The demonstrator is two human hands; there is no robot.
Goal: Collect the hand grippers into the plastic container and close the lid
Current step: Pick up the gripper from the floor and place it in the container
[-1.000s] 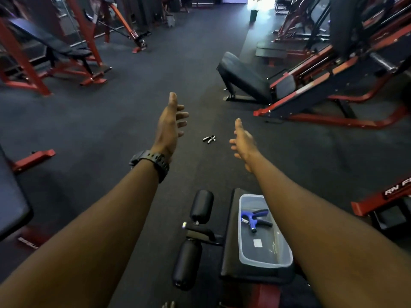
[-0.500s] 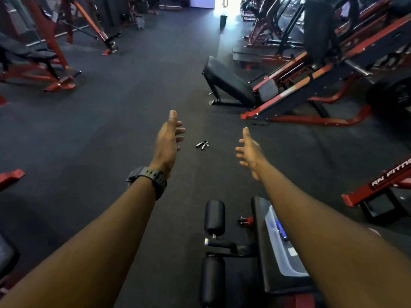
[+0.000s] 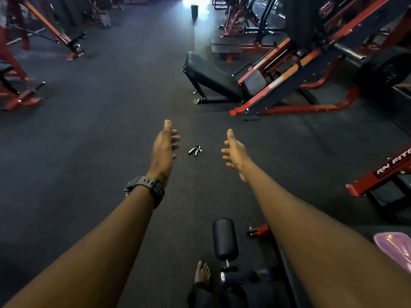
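A small silver-and-black hand gripper (image 3: pixel 195 150) lies on the dark gym floor, straight ahead between my two outstretched hands. My left hand (image 3: pixel 164 149), with a black watch on the wrist, is held out to the left of it, fingers straight and loosely spread, holding nothing. My right hand (image 3: pixel 234 153) is held out to the right of it, palm turned inward, fingers relaxed and empty. Both hands are in the air, apart from the hand gripper. The plastic container is out of view behind my right arm.
A bench's black roller pad (image 3: pixel 225 238) and my bare foot (image 3: pixel 202 272) are near the bottom. A red and black leg press machine (image 3: pixel 289 70) with its seat pad (image 3: pixel 211 76) stands at the right. Red frames (image 3: pixel 20 63) line the left. A pink cloth (image 3: pixel 395 247) shows at the right edge.
The view has moved forward and to the right; the bench and container slid down and out of sight. The hand gripper on the floor appears closer. Both hands stay outstretched and empty.
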